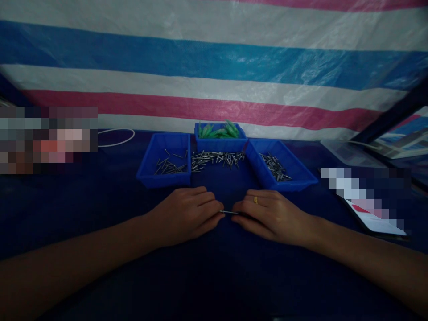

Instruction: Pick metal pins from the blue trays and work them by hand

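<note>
A thin metal pin [230, 212] bridges the small gap between my two hands, its ends hidden in my fingers. My left hand [192, 211] is closed, thumb and fingertips pinching the left end. Opposite it, my right hand [267, 214], with a gold-coloured ring on one finger, pinches the other end. Something dark shows under the right fingers, too dim to make out. Beyond the hands lies a loose pile of similar metal pins [219, 158]. More pins lie in the left blue bin [163, 179] and the right blue bin [296, 180].
A third blue bin [220, 143] at the back holds green pieces [219, 131]. A flat white and dark object [377, 220], partly blurred out, lies at right. A white cable [117, 130] curves at left. Striped plastic sheeting [214, 58] hangs behind the dark blue table [214, 276].
</note>
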Tool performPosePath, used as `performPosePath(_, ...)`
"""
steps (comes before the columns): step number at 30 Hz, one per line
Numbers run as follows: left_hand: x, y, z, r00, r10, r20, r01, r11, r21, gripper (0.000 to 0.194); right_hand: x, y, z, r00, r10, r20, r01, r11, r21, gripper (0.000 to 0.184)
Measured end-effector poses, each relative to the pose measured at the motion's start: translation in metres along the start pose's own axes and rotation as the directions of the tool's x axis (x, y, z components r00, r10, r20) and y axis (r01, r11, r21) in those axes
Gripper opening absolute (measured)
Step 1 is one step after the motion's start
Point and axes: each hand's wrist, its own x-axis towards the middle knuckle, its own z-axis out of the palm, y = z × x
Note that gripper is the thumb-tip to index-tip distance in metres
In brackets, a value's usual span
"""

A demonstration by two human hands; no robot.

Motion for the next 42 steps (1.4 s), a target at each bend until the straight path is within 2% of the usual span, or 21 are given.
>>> performPosePath(4, -0.0005, -0.0006, -0.0016, 1.000, -0.002, 0.013, 0.002, 1.000, 0.003, 0.023, -0.0002, 0.0022, 0.0011, 1.000, -0.004, 0.007, 0.004, 1.000, -0.012, 0.023)
performPosePath(8, -0.0018, -0.0017, -0.0039, 0.998, -0.030, 0.047, 0.028, 0.999, 0.031, 0.026, 0.0001, 0.0023, 0.0009, 0.999, 0.043, 0.019, -0.043, 0.999, -0.014, 0.026)
performPosePath(17, -0.0018, -0.0015, -0.0052, 0.999, -0.034, 0.041, 0.031, 0.997, 0.075, 0.027, -0.0012, 0.0039, 0.0000, 0.998, 0.046, 0.053, -0.047, 0.999, 0.011, 0.025)
performPosePath(25, -0.0013, -0.0013, -0.0064, 0.998, -0.039, 0.048, 0.036, 0.997, 0.069, 0.024, 0.0008, 0.0028, 0.0006, 0.999, 0.040, 0.030, -0.039, 0.999, -0.034, 0.031)
performPosePath(35, -0.0017, -0.0020, -0.0061, 0.996, -0.058, 0.064, 0.053, 0.995, 0.090, 0.029, 0.0008, 0.0025, 0.0006, 0.999, 0.027, 0.035, -0.026, 0.999, -0.030, 0.030)
performPosePath(42, -0.0027, -0.0017, -0.0059, 0.996, -0.040, 0.078, 0.035, 0.997, 0.071, 0.025, 0.0002, 0.0023, 0.0005, 0.996, 0.074, 0.045, -0.073, 0.997, -0.020, 0.031)
